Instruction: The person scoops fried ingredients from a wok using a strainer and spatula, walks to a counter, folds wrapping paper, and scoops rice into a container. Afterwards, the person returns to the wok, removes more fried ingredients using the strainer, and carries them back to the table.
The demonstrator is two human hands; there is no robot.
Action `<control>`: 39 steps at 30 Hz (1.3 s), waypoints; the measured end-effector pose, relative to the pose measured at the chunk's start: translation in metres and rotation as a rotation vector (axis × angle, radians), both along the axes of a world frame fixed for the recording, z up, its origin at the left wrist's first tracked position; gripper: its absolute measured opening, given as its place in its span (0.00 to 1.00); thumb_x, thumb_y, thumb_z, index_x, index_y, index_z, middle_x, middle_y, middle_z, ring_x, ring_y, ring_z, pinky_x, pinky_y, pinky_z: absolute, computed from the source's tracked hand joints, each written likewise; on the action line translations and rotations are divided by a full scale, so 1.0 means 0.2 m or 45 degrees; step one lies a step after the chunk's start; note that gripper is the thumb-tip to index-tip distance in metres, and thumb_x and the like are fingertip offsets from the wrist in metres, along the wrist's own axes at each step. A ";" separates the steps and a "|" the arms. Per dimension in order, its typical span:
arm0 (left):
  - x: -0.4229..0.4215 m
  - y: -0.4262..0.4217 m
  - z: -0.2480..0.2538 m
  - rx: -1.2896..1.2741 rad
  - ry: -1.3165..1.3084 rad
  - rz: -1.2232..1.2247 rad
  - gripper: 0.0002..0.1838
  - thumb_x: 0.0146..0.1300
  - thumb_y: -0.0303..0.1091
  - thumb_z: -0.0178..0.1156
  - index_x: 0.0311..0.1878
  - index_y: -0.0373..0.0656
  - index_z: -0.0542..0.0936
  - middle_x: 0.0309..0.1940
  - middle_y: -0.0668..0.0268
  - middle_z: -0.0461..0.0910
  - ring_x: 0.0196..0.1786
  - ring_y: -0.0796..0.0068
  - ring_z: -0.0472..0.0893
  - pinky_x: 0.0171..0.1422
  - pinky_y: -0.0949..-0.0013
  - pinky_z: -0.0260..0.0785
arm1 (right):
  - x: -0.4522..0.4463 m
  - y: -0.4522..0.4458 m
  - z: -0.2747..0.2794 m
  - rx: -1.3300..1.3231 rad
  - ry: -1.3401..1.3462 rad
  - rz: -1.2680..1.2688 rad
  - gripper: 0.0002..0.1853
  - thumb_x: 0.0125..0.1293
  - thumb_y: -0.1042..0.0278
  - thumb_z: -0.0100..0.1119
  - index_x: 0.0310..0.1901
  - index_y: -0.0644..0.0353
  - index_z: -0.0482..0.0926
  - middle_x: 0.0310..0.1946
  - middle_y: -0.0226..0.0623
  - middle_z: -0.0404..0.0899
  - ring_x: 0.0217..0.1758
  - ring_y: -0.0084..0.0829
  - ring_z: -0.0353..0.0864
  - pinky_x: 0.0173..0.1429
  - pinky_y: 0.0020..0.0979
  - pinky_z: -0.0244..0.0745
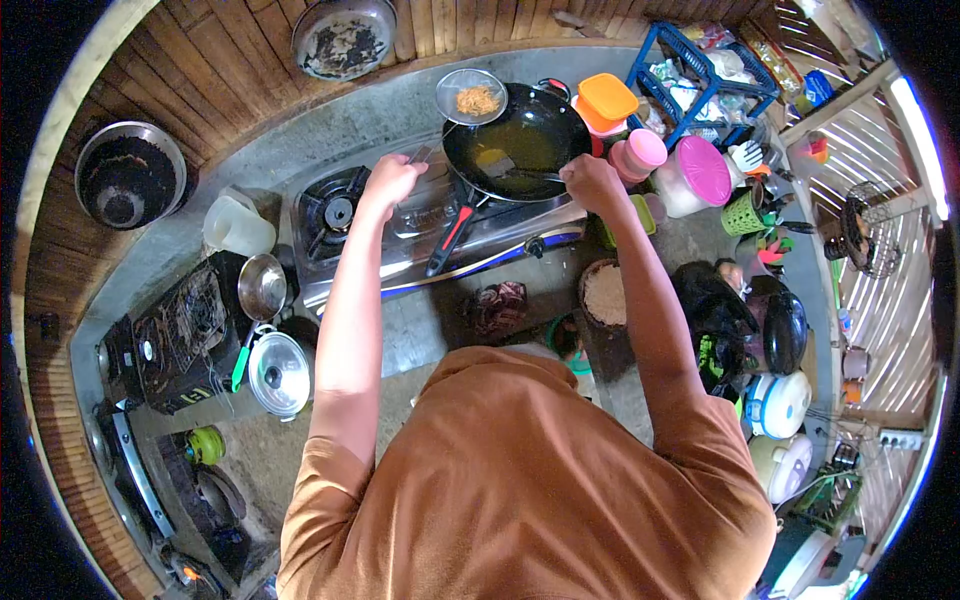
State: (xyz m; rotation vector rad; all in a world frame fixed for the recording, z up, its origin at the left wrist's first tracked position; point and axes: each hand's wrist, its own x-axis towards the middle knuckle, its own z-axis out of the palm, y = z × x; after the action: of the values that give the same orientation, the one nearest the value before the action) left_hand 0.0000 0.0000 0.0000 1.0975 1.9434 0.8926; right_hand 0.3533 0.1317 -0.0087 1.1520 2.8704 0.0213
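My left hand (392, 185) is closed around the handle of a mesh strainer (446, 108). Golden-brown fried bits (478, 100) lie in the strainer, which is over the back left rim of a black wok (570, 135). Yellowish oil covers the wok's bottom, with a small golden clump (490, 157) in it. At the wok's right side, my right hand (592, 186) grips a dark spatula (530, 174), its blade down in the oil. The wok rests on the right burner of a steel gas stove (400, 240), its red and black handle (452, 238) pointing toward me.
To the right stand an orange container (607, 100), pink containers (640, 153) and a pink-lidded tub (700, 172). A blue rack (690, 75) is behind them. Left of the stove are a white pitcher (240, 228), a saucepan (262, 287) and a pot lid (279, 374).
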 end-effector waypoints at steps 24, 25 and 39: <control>-0.05 0.00 -0.14 0.067 0.007 0.062 0.14 0.68 0.40 0.67 0.38 0.38 0.79 0.18 0.74 0.69 0.20 0.79 0.67 0.24 0.68 0.58 | 0.03 0.07 -0.01 -0.161 0.812 -0.464 0.19 0.74 0.57 0.48 0.36 0.61 0.85 0.38 0.60 0.84 0.42 0.66 0.84 0.48 0.58 0.80; -0.06 0.00 -0.15 0.054 -0.018 0.046 0.13 0.68 0.40 0.67 0.37 0.38 0.79 0.17 0.74 0.69 0.19 0.79 0.67 0.24 0.67 0.57 | 0.07 0.11 -0.02 -0.042 0.698 -0.381 0.18 0.74 0.58 0.48 0.37 0.62 0.84 0.38 0.59 0.84 0.42 0.65 0.84 0.46 0.58 0.80; 0.13 0.00 -0.07 -0.079 -0.106 -0.052 0.12 0.69 0.39 0.64 0.33 0.42 0.79 0.19 0.73 0.69 0.22 0.76 0.69 0.26 0.67 0.64 | 0.15 -0.05 0.31 0.202 0.512 -0.239 0.19 0.65 0.75 0.55 0.58 0.60 0.79 0.38 0.53 0.85 0.39 0.56 0.87 0.43 0.51 0.84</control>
State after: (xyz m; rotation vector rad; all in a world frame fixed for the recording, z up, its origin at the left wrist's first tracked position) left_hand 0.0256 0.0003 -0.0131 1.0444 1.8619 0.8372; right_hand 0.3824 0.1225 0.0539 1.6212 3.1284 0.0117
